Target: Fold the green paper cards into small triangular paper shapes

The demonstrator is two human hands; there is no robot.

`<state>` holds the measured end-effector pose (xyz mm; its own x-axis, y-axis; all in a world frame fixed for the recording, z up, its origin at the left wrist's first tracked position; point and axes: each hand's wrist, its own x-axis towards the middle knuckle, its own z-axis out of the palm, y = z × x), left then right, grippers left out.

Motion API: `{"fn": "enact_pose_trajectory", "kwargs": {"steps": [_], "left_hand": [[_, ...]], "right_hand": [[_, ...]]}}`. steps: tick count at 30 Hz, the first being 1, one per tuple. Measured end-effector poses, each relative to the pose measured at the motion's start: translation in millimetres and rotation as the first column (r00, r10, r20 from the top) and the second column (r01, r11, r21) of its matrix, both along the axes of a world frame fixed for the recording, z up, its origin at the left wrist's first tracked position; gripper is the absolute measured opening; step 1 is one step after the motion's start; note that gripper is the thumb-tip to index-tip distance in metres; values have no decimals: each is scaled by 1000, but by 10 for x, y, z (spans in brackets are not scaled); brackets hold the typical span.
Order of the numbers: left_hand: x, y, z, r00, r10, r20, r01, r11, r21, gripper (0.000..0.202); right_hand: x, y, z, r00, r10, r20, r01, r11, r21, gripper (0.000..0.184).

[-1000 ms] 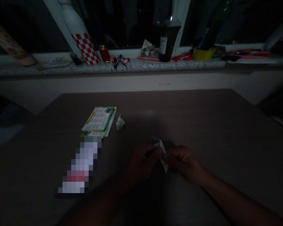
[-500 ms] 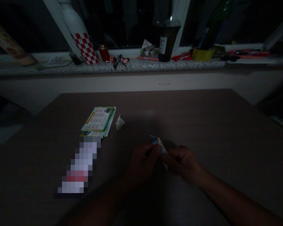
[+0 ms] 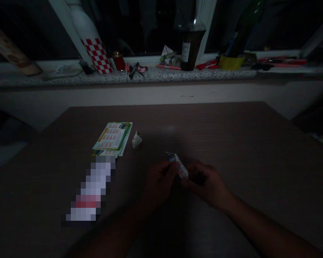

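In dim light both of my hands meet just above a brown wooden table [image 3: 231, 136]. My left hand [image 3: 158, 181] and my right hand [image 3: 206, 182] pinch a small folded piece of printed paper [image 3: 177, 165] between their fingertips. The paper sticks up and to the left from between the fingers. Another small folded paper piece [image 3: 136, 139] lies on the table farther back on the left, apart from both hands.
A stack of printed calendar cards [image 3: 113, 138] lies left of centre, with a blurred-out flat item [image 3: 91, 193] in front of it. The stone windowsill [image 3: 150, 76] behind holds a checkered white bottle [image 3: 93, 43], a dark jar [image 3: 190, 46], a yellow tape roll [image 3: 230, 61], pens and clutter.
The folded paper has turned and shifted a little left and up between my fingers. Both hands have moved slightly farther from me and stay closed on it.
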<state>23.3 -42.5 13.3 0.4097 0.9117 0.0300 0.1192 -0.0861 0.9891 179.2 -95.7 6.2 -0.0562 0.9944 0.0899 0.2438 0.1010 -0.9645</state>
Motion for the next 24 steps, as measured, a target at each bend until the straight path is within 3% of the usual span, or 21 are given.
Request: {"fn": "enact_pose_trajectory", "kwargs": {"steps": [4, 7, 11, 14, 17, 20, 24], "left_hand": [[-4, 6, -28, 992, -27, -123, 41, 993, 107, 32], [-15, 17, -48, 991, -80, -104, 91, 990, 105, 31], [-37, 57, -52, 983, -183, -3, 183, 982, 51, 31], [-47, 82, -47, 985, -170, 10, 170, 985, 18, 31], [-50, 88, -36, 990, -141, 29, 142, 990, -8, 27], [-45, 80, -22, 992, -124, 30, 124, 992, -1, 22], [-27, 54, -13, 994, -104, -43, 106, 994, 28, 19]], "right_hand": [[-12, 18, 17, 974, -143, 174, 113, 979, 172, 24], [-15, 19, 19, 969, -141, 201, 106, 979, 177, 17], [-21, 26, 4, 998, -60, -33, 62, 996, 65, 17], [-19, 36, -2, 978, -38, -205, 37, 999, -10, 22], [-13, 45, 12, 966, -44, -253, 31, 998, -53, 26], [-7, 43, 23, 978, -47, -202, 43, 999, -24, 26], [6, 24, -13, 996, -89, 22, 88, 995, 48, 25]]}}
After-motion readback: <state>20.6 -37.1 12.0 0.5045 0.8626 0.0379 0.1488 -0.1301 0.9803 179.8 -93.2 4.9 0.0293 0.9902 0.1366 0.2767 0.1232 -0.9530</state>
